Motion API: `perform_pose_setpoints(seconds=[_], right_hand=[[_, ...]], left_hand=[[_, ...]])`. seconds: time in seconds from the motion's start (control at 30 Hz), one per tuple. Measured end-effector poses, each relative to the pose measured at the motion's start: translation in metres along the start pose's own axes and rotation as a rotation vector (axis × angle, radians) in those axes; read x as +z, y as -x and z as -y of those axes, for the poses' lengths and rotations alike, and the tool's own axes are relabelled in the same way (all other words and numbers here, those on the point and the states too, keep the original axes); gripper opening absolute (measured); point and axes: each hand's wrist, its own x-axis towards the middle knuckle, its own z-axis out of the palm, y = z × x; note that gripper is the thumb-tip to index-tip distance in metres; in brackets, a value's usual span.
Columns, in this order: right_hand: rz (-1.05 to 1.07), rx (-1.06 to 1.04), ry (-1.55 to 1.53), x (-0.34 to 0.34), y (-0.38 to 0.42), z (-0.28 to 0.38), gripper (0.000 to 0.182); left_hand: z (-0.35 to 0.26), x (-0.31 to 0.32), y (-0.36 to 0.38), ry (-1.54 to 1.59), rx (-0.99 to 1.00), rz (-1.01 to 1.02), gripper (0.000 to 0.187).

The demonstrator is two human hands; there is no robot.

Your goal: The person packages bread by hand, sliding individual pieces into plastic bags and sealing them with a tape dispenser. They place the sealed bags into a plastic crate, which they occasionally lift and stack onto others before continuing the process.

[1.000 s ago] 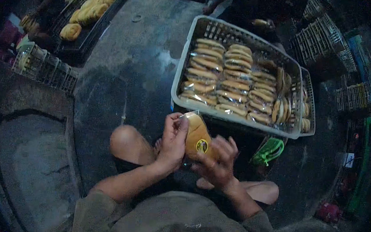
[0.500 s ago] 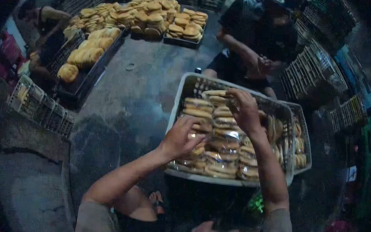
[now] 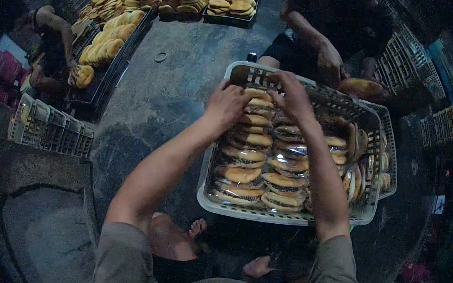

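A white plastic crate [image 3: 252, 214] in front of me holds rows of filled buns [image 3: 240, 175] in clear, shiny wrapping. Near its far left corner, my left hand [image 3: 226, 105] has its fingers curled against the left side of a wrapped bun stack [image 3: 259, 104]. My right hand [image 3: 292, 97] is at the right side of the same stack, thumb and fingers spread around its end. The stack lies between both hands, at the far end of the left row. More wrapped buns stand on edge at the crate's right side.
Opposite me a person [image 3: 329, 56] sits near a single bun [image 3: 362, 87]. At left another person [image 3: 54, 35] touches a bun beside a long dark tray [image 3: 103, 84]. Piled buns [image 3: 189, 0] lie at the back. Stacked crates [image 3: 408, 60] stand at right.
Both my hands have moved to the crate's far left corner and closed in around a wrapped stack. The view has shifted. The person at left now has a hand on a bun.
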Motion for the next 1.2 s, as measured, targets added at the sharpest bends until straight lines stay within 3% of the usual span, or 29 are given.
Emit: perform_pose_setpoints(seconds=[0.03,0.13,0.2,0.33,0.4,0.43,0.47,0.5,0.53,0.57,0.6,0.63,0.67,0.7,0.73,0.77,0.8,0.87,0.97,1.03,1.07,1.2], right_hand=[[0.000,0.007,-0.002,-0.019,0.008,0.013,0.030],[-0.011,0.335,-0.416,-0.076,0.049,0.053,0.027],[-0.073,0.576,-0.591,-0.093,0.091,0.080,0.024],[-0.164,0.780,-0.912,-0.078,0.163,0.153,0.022],[-0.349,0.913,-1.274,-0.069,0.164,0.194,0.025],[-0.357,0.905,-1.266,-0.067,0.166,0.210,0.025],[-0.497,0.865,-1.420,-0.067,0.172,0.224,0.026],[-0.635,0.811,-1.573,-0.073,0.179,0.234,0.027],[-0.635,0.810,-1.570,-0.083,0.189,0.242,0.027],[-0.587,0.744,-1.331,-0.094,0.201,0.249,0.027],[-0.538,0.675,-1.094,-0.106,0.213,0.255,0.027],[-0.408,0.627,-0.954,-0.126,0.225,0.262,0.028],[-0.412,0.626,-0.954,-0.135,0.234,0.268,0.028],[-0.310,0.625,-0.919,-0.143,0.243,0.274,0.027],[-0.208,0.626,-0.881,-0.150,0.251,0.277,0.026],[-0.076,0.640,-0.790,-0.156,0.260,0.278,0.023],[-0.081,0.648,-0.786,-0.160,0.266,0.282,0.023],[-0.088,0.520,-0.776,-0.166,0.272,0.287,0.018],[-0.198,0.443,-0.593,-0.175,0.277,0.303,0.015],[-0.141,0.444,-0.465,-0.173,0.283,0.306,0.014],[-0.088,0.432,-0.336,-0.173,0.284,0.306,0.013],[-0.222,0.513,-0.567,-0.171,0.270,0.314,0.014]], left_hand=[[0.001,0.000,-0.001,0.118,0.053,-0.083,0.023],[-0.002,-0.015,-0.001,0.310,0.104,-0.223,0.018],[-0.028,-0.061,0.016,0.449,-0.194,-0.150,0.012],[-0.067,-0.091,0.075,0.598,-0.285,-0.279,0.012],[-0.089,-0.088,0.111,1.136,-0.418,-0.412,0.011],[-0.113,-0.094,0.132,1.425,-0.497,-0.437,0.013],[-0.141,-0.098,0.157,1.721,-0.588,-0.447,0.014],[-0.157,-0.094,0.183,1.731,-0.586,-0.449,0.014],[-0.166,-0.082,0.208,1.928,-0.490,-0.377,0.024],[-0.172,-0.081,0.226,2.114,-0.382,-0.293,0.036],[-0.175,-0.084,0.240,2.109,-0.377,-0.289,0.036],[-0.178,-0.089,0.251,2.044,-0.286,-0.230,0.048],[-0.182,-0.093,0.259,1.979,-0.198,-0.172,0.061],[-0.185,-0.090,0.265,1.758,-0.249,-0.178,0.082],[-0.187,-0.087,0.266,1.762,-0.247,-0.177,0.082],[-0.187,-0.084,0.266,1.712,-0.250,-0.038,0.083],[-0.187,-0.079,0.267,1.656,-0.249,0.103,0.084],[-0.192,-0.076,0.270,1.735,-0.207,0.123,0.084],[-0.202,-0.079,0.266,1.663,-0.028,-0.029,0.080],[-0.209,-0.085,0.266,2.004,0.005,-0.111,0.080],[-0.208,-0.079,0.267,2.007,0.007,-0.108,0.080],[-0.206,-0.073,0.267,1.809,-0.068,-0.182,0.072]])
